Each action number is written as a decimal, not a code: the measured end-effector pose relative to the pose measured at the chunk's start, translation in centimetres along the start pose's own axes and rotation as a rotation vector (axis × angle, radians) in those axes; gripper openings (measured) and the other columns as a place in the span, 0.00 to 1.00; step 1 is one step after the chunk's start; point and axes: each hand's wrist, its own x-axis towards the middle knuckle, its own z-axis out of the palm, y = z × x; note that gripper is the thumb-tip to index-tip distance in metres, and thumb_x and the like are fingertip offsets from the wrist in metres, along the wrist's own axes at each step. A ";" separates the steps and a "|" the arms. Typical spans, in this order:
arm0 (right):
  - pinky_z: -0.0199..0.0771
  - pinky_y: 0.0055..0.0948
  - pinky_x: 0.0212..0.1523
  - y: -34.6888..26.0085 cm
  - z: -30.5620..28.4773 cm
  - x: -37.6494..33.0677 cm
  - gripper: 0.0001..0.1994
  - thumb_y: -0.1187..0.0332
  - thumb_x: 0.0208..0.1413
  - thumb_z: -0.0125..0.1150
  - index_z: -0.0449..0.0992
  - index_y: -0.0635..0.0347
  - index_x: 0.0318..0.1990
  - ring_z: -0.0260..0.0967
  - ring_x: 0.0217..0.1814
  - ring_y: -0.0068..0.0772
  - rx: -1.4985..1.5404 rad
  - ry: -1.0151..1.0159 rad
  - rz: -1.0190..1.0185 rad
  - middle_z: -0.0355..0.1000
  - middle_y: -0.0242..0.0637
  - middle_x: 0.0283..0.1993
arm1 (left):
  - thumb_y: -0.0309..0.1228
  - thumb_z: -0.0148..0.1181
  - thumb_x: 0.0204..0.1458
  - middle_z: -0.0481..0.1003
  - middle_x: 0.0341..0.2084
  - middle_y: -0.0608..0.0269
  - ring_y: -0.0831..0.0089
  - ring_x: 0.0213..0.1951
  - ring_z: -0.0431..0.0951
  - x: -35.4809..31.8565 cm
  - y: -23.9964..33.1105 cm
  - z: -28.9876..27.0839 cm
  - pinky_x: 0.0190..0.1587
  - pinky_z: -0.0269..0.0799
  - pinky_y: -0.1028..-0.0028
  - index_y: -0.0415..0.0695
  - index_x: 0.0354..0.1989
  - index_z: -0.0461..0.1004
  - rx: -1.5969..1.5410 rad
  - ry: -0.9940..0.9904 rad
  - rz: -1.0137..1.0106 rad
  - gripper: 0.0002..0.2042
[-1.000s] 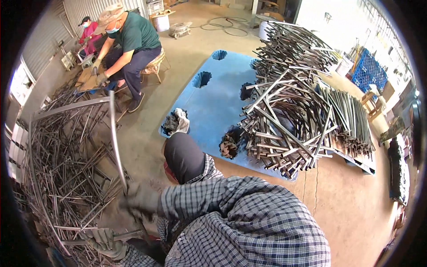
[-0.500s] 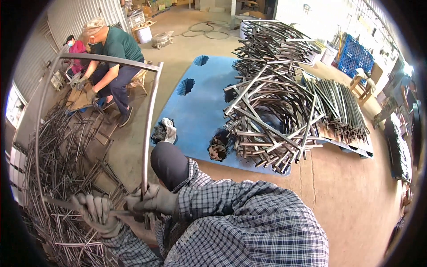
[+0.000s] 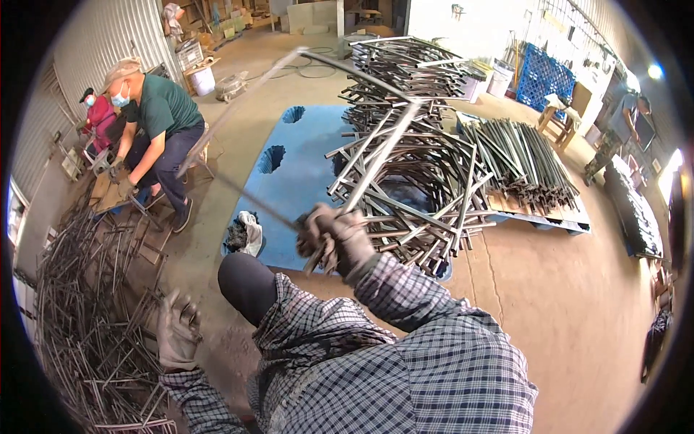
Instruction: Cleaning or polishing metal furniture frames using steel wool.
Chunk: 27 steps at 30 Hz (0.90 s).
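Observation:
My right hand (image 3: 336, 235), in a dark-stained work glove, is closed around one corner of a rectangular metal tube frame (image 3: 379, 162). The frame is held up at a tilt, its far end blurred, in front of a tall stack of similar metal frames (image 3: 426, 170). That stack stands on the right part of a blue plastic pallet (image 3: 289, 159). Lower left, my gloved left hand (image 3: 178, 331) is raised with nothing in it, fingers apart and slightly bent. It is nearest to a tangled pile of thin metal frames (image 3: 94, 318) on the floor.
A seated co-worker (image 3: 168, 105) bends over a board at the left, with another person (image 3: 101, 116) behind. A second pallet carries neatly layered metal frames (image 3: 520, 155) at the right. A rag (image 3: 250, 233) lies on the blue pallet's near left corner. Another person (image 3: 625, 126) stands far right.
The metal frame has swung from the left toward the stack on the right, carried by my right hand. My left hand has come off it and stays low on the left.

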 end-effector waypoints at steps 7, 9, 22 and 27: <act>0.77 0.25 0.30 -3.3 -6.5 4.2 0.07 0.74 0.56 0.56 0.67 0.57 0.41 0.71 0.29 0.27 0.186 0.498 -0.160 0.70 0.36 0.33 | 0.43 0.47 0.60 0.72 0.51 0.60 0.69 0.50 0.73 -1.8 -7.1 -19.2 0.54 0.70 0.67 0.42 0.57 0.63 -0.319 0.264 0.114 0.22; 0.77 0.32 0.19 -4.2 -4.7 3.7 0.05 0.75 0.56 0.54 0.69 0.58 0.40 0.71 0.24 0.34 0.279 0.523 -0.211 0.70 0.38 0.30 | 0.41 0.48 0.59 0.75 0.46 0.62 0.69 0.48 0.73 -2.5 -9.2 -23.3 0.55 0.69 0.67 0.44 0.54 0.68 -0.400 0.223 0.116 0.18; 0.72 0.30 0.47 -5.7 -8.8 2.9 0.14 0.54 0.56 0.60 0.72 0.52 0.42 0.69 0.43 0.31 0.301 0.744 -0.305 0.71 0.29 0.40 | 0.41 0.37 0.61 0.62 0.59 0.61 0.66 0.59 0.60 -4.7 -15.2 -28.3 0.64 0.51 0.65 0.43 0.56 0.63 -0.512 0.120 -0.042 0.20; 0.79 0.37 0.34 -3.7 -8.6 -1.6 0.17 0.55 0.62 0.49 0.66 0.59 0.48 0.73 0.36 0.37 0.350 0.609 -0.017 0.71 0.41 0.40 | 0.44 0.33 0.62 0.53 0.64 0.63 0.66 0.65 0.50 -6.5 -15.1 -28.0 0.68 0.43 0.63 0.45 0.62 0.55 -0.595 0.380 -0.123 0.24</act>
